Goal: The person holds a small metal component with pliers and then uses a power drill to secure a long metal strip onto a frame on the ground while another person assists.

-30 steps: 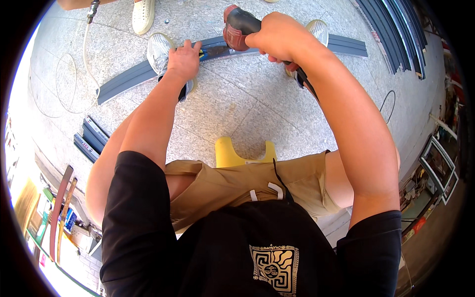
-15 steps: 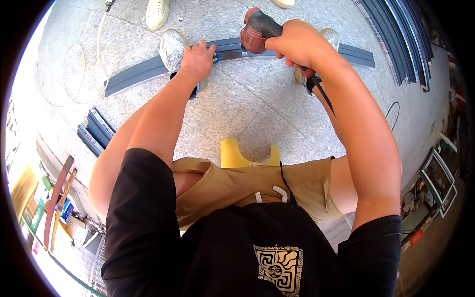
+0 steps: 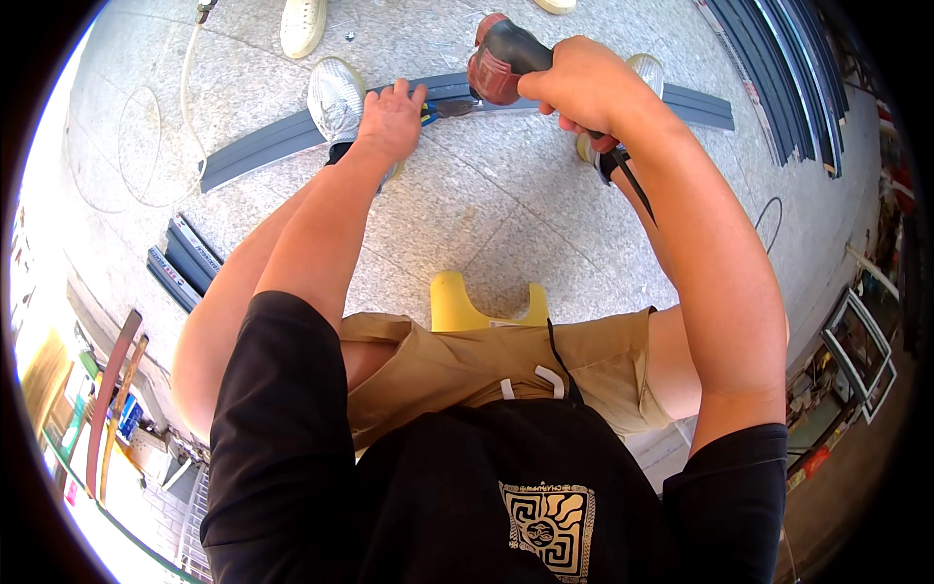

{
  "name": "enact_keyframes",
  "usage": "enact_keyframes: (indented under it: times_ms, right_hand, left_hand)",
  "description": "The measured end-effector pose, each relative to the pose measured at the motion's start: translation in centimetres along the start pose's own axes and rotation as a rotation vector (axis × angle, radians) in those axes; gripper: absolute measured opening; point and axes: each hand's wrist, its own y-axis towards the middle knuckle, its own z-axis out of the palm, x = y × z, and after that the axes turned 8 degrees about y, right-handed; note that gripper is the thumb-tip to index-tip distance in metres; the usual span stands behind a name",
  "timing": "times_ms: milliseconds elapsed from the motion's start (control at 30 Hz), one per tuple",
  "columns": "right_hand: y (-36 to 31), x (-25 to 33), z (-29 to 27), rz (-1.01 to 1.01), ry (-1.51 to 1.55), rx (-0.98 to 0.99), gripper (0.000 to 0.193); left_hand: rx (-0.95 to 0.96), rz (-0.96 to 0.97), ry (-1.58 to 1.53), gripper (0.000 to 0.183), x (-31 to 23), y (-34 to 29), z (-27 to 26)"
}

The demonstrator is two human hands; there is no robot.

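Head view.

Item: power drill, red and black. Handle clenched within the right grip; body projecting to the left of the knuckles, over the profile. Contact between drill nose and profile: cannot tell. Black cord trailing from the handle beneath the right forearm.

Item: long grey profile, grooved, laid crosswise on the stone floor. Beneath the fingers of the left grip; crossed by silver shoes on either side.

Item: small tool, blue-and-yellow handle, dark far end. Lying along the profile between both grips, handle just beside the left fingertips. Left grip with fingers extended; grasping or merely pressing, cannot tell.

Also listed: yellow stool, below the shorts; stack of grey profiles, upper right; short profile pieces, near the left leg; pale hose, upper left; cream shoes of another person, top edge.
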Motion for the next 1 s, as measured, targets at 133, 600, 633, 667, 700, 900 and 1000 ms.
enact_keyframes:
  times_ms: [133,600,633,667,700,900,1000]
  right_hand:
    - [-0.2,0.0,-0.1,0.004,0.014,0.004,0.035]
    - [-0.3,-0.2,-0.2,0.005,0.000,-0.007,0.034]
    - [-0.3,-0.3,-0.1,0.003,-0.003,-0.011,0.034]
    - [-0.3,-0.3,-0.1,0.001,-0.006,-0.014,0.034]
    - [-0.2,-0.3,-0.1,0.001,-0.006,-0.014,0.034]
    - [-0.2,-0.2,-0.1,0.001,-0.011,-0.017,0.034]
    - [0.0,-0.4,-0.1,-0.001,-0.012,-0.009,0.034]
  left_hand:
    - [-0.019,-0.003,0.002,0.041,0.0,0.0,0.3]
    - [0.000,0.003,-0.004,0.026,0.0,0.3,0.5]
    - [0.000,0.004,-0.004,0.026,0.0,0.3,0.6]
    - [-0.008,0.005,-0.007,0.026,0.0,0.3,0.7]
    - [-0.017,0.006,-0.009,0.025,0.1,0.3,0.8]
    - [-0.019,0.014,-0.053,0.027,0.6,0.7,1.3]
    - [0.015,0.011,-0.132,0.029,0.7,0.8,1.2]
